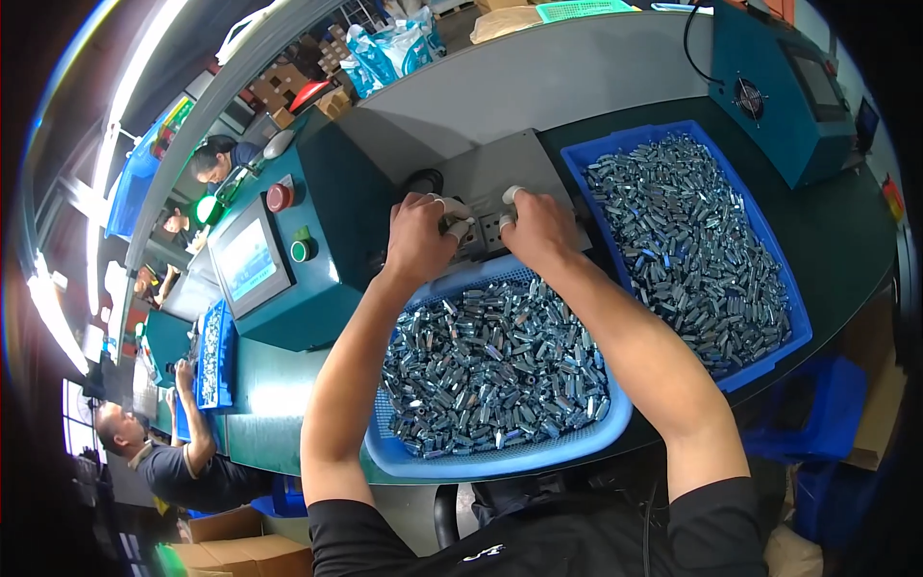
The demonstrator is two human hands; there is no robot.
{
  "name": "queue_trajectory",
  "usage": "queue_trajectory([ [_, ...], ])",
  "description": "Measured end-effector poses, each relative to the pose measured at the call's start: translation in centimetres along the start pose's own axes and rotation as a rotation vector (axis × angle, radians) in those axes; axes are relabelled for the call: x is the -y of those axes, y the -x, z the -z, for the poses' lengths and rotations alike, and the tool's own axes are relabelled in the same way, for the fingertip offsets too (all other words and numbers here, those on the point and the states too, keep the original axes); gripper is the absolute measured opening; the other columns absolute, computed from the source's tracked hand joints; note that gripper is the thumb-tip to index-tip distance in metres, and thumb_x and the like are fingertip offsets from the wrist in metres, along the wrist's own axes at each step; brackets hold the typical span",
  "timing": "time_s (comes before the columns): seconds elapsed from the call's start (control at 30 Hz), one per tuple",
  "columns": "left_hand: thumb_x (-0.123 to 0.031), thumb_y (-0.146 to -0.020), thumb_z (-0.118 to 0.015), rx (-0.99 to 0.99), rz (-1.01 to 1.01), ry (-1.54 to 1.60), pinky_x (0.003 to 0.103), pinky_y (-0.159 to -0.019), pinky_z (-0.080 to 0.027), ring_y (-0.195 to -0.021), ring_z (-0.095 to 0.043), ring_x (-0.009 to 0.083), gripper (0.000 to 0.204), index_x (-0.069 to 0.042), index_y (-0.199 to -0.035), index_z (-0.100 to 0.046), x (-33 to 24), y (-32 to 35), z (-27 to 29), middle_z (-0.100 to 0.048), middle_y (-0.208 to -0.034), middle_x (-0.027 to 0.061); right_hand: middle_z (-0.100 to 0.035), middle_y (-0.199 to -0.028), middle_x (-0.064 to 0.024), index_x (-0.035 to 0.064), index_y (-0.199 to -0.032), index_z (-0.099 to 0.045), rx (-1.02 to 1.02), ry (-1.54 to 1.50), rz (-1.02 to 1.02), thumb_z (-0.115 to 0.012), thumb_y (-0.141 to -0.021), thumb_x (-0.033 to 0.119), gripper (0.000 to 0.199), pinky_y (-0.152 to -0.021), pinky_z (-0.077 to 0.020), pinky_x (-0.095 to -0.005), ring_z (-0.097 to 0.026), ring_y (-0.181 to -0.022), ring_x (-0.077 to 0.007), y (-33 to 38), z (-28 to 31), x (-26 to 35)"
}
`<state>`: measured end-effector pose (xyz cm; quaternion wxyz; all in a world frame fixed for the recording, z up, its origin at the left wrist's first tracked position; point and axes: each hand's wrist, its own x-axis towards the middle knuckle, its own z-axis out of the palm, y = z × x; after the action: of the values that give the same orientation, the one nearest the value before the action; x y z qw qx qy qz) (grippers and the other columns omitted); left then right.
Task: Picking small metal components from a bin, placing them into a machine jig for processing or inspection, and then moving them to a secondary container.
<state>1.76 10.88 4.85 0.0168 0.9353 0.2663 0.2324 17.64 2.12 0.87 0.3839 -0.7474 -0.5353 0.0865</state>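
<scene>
Both my hands work over a small metal fixture block [491, 231] with a row of holes, mounted on a grey metal plate [524, 163]. White finger cots cover several of my fingertips. My left hand [420, 238] is at the left end of the block, thumb and forefinger bent closely together; whatever is between them is too small to make out. At the block's right side my right hand [545, 229] has its thumb and forefinger apart, with nothing visible between them. Below my hands a light blue basket [500, 469] holds many short silvery metal pieces [490, 370].
A dark blue tray [803, 322] of similar metal pieces stands on the green table [846, 226] to the right. On the left is a teal machine [336, 212] with a screen and buttons; another teal machine [769, 96] stands far right. Co-workers [192, 462] sit at the left.
</scene>
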Motion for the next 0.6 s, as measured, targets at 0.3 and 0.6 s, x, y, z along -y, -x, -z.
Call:
queue_trajectory([
  [0.3,-0.015,-0.071,-0.070,-0.106,-0.005,-0.123,0.039,-0.075,-0.048,-0.080,-0.060,0.0302,0.016,-0.007,-0.085,-0.069,-4.7,3.3,0.5,-0.063,-0.081,0.0122,-0.067,-0.079,-0.0163,0.0072,-0.105,-0.063,-0.137,-0.014,0.070,-0.061,-0.076,0.014,0.031,-0.074,-0.0508,-0.0430,-0.064,-0.079,-0.0336,0.1,-0.6,-0.9],
  [0.6,-0.033,-0.073,-0.071,0.354,0.017,-0.045,0.040,-0.086,-0.045,-0.087,-0.064,0.0271,0.033,-0.004,-0.087,-0.063,-8.9,8.2,-3.1,-0.066,-0.085,0.0122,-0.062,-0.110,-0.0201,0.0081,-0.129,-0.048,0.007,-0.189,0.234,-0.050,-0.077,-0.001,0.052,-0.085,-0.0461,-0.0401,-0.059,-0.096,-0.0348,0.7,-3.6,-1.0],
])
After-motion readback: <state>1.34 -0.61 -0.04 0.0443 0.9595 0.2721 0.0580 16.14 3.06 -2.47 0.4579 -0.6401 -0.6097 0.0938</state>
